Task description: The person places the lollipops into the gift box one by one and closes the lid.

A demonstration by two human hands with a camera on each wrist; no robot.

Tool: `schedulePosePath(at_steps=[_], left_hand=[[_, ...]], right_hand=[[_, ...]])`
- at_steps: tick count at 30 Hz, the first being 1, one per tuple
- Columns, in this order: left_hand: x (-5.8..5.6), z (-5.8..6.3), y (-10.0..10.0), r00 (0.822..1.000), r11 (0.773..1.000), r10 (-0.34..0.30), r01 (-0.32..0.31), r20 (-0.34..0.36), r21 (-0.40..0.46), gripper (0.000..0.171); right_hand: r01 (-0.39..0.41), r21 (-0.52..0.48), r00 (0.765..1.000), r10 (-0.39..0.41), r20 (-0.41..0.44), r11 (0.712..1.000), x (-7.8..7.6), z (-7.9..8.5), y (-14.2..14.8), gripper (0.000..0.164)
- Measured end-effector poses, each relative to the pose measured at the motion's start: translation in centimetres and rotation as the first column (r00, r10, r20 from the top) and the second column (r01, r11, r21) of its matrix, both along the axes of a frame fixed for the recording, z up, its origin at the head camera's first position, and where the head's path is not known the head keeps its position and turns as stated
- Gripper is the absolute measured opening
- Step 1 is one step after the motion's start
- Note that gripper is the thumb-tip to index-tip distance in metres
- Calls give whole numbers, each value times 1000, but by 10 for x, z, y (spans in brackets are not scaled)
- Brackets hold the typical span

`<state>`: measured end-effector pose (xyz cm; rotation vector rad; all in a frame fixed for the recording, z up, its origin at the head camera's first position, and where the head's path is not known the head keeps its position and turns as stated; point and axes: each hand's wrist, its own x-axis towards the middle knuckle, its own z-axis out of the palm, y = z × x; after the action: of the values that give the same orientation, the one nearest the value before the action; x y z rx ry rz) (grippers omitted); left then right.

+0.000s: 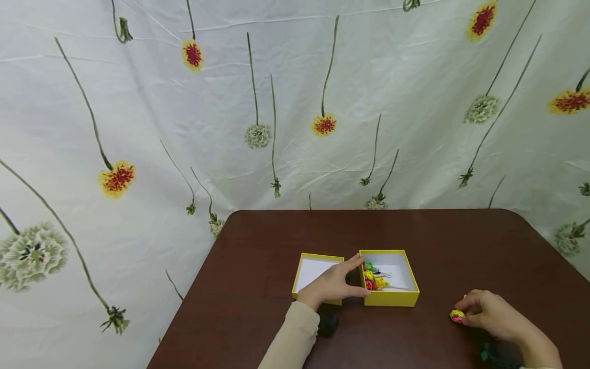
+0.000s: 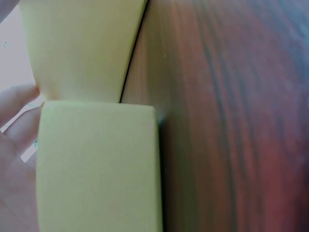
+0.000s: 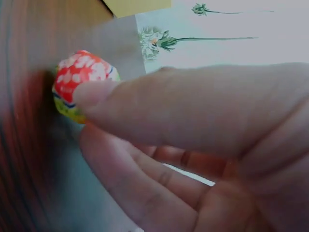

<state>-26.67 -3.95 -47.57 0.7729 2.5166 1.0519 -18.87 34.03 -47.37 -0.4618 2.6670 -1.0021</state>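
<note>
In the head view, my left hand (image 1: 334, 283) spans the left side of a yellow box (image 1: 392, 299), with thumb at its near left corner and extended fingertips by the far left corner. Several wrapped lollipops (image 1: 380, 282), in green, yellow and red, lie along the left of its white inside. Off to the right, my right hand (image 1: 495, 313) pinches a lollipop (image 1: 457, 315) by thumb and fingers, low over the table. Its red and yellow wrapped head (image 3: 79, 79) pokes out past the thumb tip in the right wrist view; a bit of white stick shows behind the fingers.
A shallow yellow lid (image 1: 313, 271) with a white inside lies left of the box, partly under my left wrist. Both sit on a dark brown table (image 1: 286, 230) with rounded far corners. Behind the table hangs a pale flowered cloth (image 1: 295, 164).
</note>
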Motion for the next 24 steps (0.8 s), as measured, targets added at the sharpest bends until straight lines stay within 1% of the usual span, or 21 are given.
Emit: schedulePosePath(at_steps=[2, 5, 8, 11, 14, 18, 21, 24], left_hand=[[0, 0, 0, 1000, 1000, -2, 2, -1, 0, 86], [0, 0, 0, 1000, 1000, -5, 5, -3, -3, 86], [0, -1, 0, 1000, 1000, -3, 3, -10, -12, 86], [0, -3, 1, 1000, 1000, 3, -3, -18, -18, 86], [0, -3, 1, 1000, 1000, 4, -4, -23, -19, 86], [-1, -2, 1, 1000, 1000, 6, -6, -20, -22, 86], [-1, -1, 1, 1000, 1000, 7, -8, -17, -26, 86], [-1, -1, 0, 1000, 1000, 6, -6, -18, -23, 86]], right_hand=[[12, 22, 998, -11, -55, 1000, 0, -1, -2, 15], [51, 62, 988, -41, -147, 997, 2, -2, -8, 10], [108, 107, 976, -85, -200, 988, 2, -2, -14, 9], [150, 119, 977, -129, -172, 981, 1, 0, -18, 10], [154, 98, 983, -142, -116, 983, 0, 1, -18, 13], [100, 40, 992, -97, -77, 994, -1, -2, -17, 15], [60, 6, 996, -59, -72, 998, -3, -4, -17, 25], [47, 1, 996, -46, -78, 999, -4, -4, -19, 33]])
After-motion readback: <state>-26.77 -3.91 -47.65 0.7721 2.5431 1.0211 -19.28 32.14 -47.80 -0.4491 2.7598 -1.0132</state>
